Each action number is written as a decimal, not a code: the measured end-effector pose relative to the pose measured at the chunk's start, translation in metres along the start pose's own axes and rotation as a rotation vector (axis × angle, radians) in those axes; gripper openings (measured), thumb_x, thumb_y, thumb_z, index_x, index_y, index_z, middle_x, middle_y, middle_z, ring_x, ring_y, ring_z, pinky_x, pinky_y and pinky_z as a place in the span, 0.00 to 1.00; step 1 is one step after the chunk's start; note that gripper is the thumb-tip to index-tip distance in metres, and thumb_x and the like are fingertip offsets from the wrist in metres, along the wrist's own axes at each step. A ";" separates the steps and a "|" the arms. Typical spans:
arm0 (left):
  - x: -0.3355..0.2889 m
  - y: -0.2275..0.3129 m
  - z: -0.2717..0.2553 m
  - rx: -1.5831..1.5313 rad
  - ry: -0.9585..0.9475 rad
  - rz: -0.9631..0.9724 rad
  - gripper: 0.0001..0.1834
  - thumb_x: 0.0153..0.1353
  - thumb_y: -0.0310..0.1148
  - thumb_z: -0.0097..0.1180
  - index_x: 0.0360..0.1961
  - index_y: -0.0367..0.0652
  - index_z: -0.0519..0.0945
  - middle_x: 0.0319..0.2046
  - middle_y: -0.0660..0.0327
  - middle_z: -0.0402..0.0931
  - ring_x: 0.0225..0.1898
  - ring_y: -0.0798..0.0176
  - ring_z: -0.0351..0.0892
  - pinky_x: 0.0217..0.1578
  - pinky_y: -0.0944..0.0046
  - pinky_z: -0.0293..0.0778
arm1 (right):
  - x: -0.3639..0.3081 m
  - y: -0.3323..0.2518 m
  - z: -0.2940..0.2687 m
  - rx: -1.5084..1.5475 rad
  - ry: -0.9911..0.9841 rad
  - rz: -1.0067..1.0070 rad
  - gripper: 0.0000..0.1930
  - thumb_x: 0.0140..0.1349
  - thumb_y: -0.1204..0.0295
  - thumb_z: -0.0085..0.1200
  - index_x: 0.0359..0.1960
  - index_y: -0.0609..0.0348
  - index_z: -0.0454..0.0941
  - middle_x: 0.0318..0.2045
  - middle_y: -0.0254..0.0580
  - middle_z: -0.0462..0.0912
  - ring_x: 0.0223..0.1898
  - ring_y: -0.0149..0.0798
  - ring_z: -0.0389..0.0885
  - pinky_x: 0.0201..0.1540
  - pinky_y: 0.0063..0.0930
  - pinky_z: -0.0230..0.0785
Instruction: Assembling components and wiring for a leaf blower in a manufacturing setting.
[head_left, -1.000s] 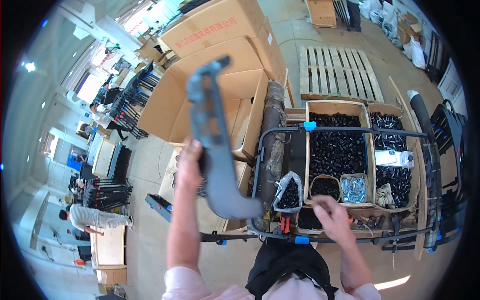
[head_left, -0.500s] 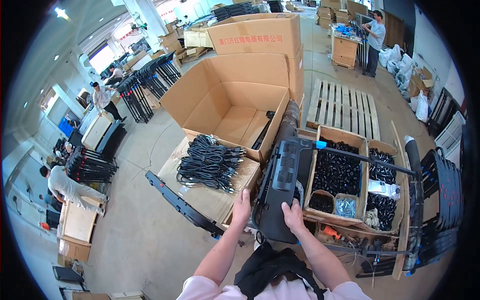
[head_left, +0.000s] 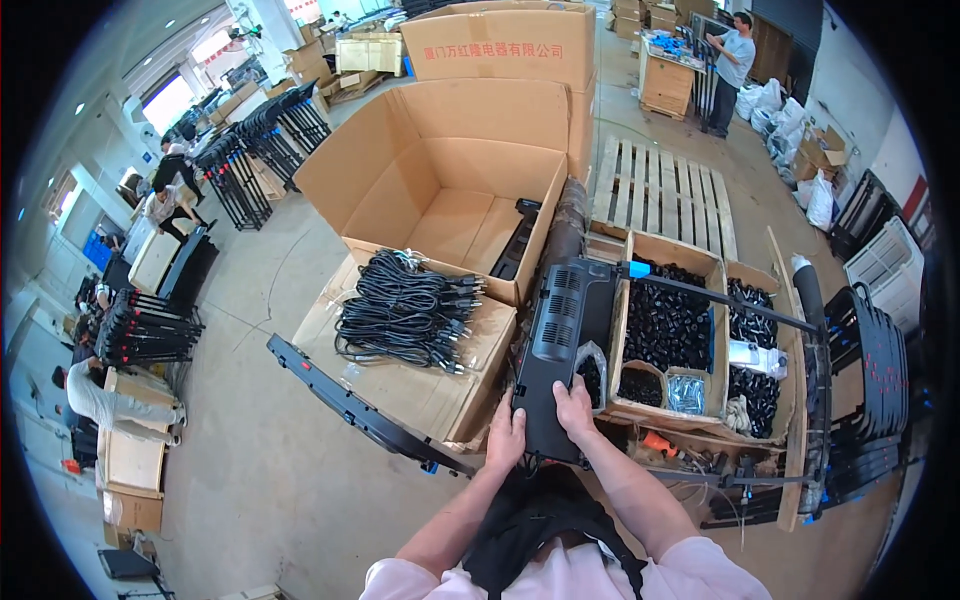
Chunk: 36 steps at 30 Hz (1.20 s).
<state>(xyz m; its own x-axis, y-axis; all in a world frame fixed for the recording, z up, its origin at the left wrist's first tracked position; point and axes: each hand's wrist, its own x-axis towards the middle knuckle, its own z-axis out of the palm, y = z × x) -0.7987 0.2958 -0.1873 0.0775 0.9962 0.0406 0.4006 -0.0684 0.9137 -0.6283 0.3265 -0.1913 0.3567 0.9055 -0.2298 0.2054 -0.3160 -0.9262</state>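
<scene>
A long black plastic housing (head_left: 556,330) with vent slots lies in front of me, its near end close to my body. My left hand (head_left: 506,434) holds its left edge near that end. On the opposite edge, my right hand (head_left: 574,410) grips it with the thumb on top; its other fingers are partly hidden. Beyond the housing runs a dark wrapped bar (head_left: 568,222). To the left, a bundle of black cables (head_left: 405,315) with plugs rests on a closed carton (head_left: 385,390). A small bag of black parts (head_left: 591,375) sits beside my right hand.
An open carton (head_left: 470,215) stands ahead with a black part (head_left: 518,240) inside. Right of me, wooden bins (head_left: 622,330) hold black fittings and screws (head_left: 686,393). A black curved frame (head_left: 360,405) juts out at left. A pallet (head_left: 665,190) lies beyond; people work farther off.
My left hand has moved right, from beside the housing onto its left edge. The housing has straightened, its near end now between my hands. My right hand stays on its right side.
</scene>
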 end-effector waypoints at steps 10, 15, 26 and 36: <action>-0.003 0.027 -0.014 0.049 0.151 0.036 0.27 0.74 0.31 0.54 0.70 0.31 0.68 0.63 0.40 0.73 0.64 0.42 0.74 0.68 0.50 0.66 | -0.013 -0.012 -0.088 -0.012 -0.141 0.066 0.28 0.71 0.56 0.58 0.63 0.66 0.75 0.43 0.51 0.87 0.39 0.41 0.86 0.44 0.35 0.78; -0.067 0.105 -0.035 0.016 -0.533 0.309 0.05 0.68 0.27 0.59 0.39 0.39 0.86 0.33 0.53 0.83 0.38 0.50 0.85 0.42 0.55 0.80 | -0.128 -0.017 -0.251 0.127 -0.477 0.403 0.18 0.69 0.59 0.60 0.45 0.64 0.87 0.29 0.37 0.85 0.25 0.25 0.78 0.27 0.21 0.69; -0.059 0.022 0.193 0.325 -0.539 0.390 0.10 0.63 0.30 0.61 0.46 0.45 0.86 0.42 0.54 0.81 0.46 0.46 0.79 0.48 0.47 0.75 | -0.111 0.261 -0.224 0.775 0.251 0.749 0.12 0.72 0.65 0.58 0.43 0.63 0.80 0.30 0.39 0.84 0.30 0.35 0.85 0.28 0.28 0.74; -0.016 -0.025 0.255 0.582 -0.701 0.285 0.24 0.59 0.36 0.69 0.58 0.49 0.83 0.58 0.54 0.76 0.61 0.42 0.74 0.61 0.45 0.72 | 0.008 0.301 -0.181 0.974 0.716 0.928 0.14 0.68 0.62 0.66 0.46 0.57 0.79 0.37 0.44 0.85 0.33 0.43 0.85 0.32 0.38 0.81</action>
<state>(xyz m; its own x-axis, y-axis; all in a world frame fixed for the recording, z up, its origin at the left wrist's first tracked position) -0.5775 0.2673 -0.3138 0.6962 0.6912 -0.1938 0.6589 -0.5083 0.5545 -0.3988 0.1878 -0.4175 0.4294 0.0845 -0.8991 -0.8922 -0.1149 -0.4369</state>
